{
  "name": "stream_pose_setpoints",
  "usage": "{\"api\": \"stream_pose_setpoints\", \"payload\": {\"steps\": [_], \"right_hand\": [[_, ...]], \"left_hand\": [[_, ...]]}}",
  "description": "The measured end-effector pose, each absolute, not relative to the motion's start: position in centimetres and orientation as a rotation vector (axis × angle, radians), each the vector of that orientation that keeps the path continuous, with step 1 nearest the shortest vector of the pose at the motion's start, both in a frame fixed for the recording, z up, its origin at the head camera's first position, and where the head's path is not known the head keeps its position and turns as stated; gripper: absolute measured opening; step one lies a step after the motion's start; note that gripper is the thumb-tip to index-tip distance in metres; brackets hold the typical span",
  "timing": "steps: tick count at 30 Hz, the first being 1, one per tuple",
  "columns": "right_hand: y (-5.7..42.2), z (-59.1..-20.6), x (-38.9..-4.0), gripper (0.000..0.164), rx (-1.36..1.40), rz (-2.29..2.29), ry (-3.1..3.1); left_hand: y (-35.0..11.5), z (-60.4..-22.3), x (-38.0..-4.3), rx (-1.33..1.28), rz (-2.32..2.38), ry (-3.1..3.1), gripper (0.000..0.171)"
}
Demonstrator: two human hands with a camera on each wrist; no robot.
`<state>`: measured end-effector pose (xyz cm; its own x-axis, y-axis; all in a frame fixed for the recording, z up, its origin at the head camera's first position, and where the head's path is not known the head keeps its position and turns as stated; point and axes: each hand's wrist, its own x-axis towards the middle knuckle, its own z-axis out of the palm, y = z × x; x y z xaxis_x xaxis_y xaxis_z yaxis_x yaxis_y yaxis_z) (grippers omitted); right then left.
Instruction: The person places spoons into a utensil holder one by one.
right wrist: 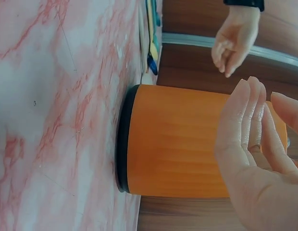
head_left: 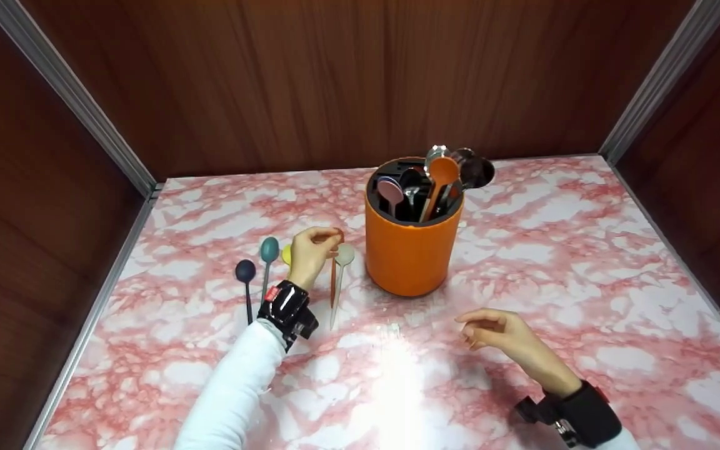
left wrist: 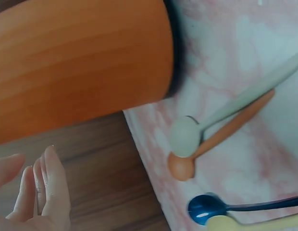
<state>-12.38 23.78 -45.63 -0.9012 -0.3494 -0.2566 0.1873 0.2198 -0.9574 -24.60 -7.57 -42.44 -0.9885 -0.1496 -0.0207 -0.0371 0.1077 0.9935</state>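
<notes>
My left hand (head_left: 313, 253) is over a row of spoons, its fingers loosely bent and holding nothing. Beneath and beside it lie a pale spoon (head_left: 345, 254) and a copper-orange spoon (left wrist: 181, 168), their bowls overlapping. A blue spoon (left wrist: 206, 208) and a yellow spoon (left wrist: 223, 224) show in the left wrist view; in the head view the hand largely hides them. Farther left are a teal spoon (head_left: 269, 250) and a dark navy spoon (head_left: 245, 270). Empty too, my right hand (head_left: 500, 334) hovers with relaxed fingers in front and right of the orange utensil holder (head_left: 411, 259).
Upright in the holder's black slotted top stand several utensils, among them a pink spoon (head_left: 390, 189), an orange spoon (head_left: 443, 172) and a dark metal one (head_left: 477, 172). Brown wood-look panels (head_left: 335, 81) wall in the red-and-white marbled tabletop (head_left: 585, 262) at back and sides.
</notes>
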Motion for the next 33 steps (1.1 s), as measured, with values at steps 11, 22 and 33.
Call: {"api": "stream_pose_setpoints", "payload": {"steps": [11,22,33], "right_hand": [[24.2,-46.0,-12.2,0.043,-0.134,-1.716,2.063],[24.4,-46.2,-12.0,0.042,-0.111,-1.707,2.046],[24.5,-46.4,-11.7,0.043,-0.104,-1.72,2.041]], "left_hand": [[-9.1,-55.6,-31.2,0.151,-1.946,-2.314,0.011],[-9.7,-63.3,-34.7,0.068,-1.286,-2.596,0.011],[-9.1,-67.6,-36.8,0.105,-1.009,-2.706,0.006]]}}
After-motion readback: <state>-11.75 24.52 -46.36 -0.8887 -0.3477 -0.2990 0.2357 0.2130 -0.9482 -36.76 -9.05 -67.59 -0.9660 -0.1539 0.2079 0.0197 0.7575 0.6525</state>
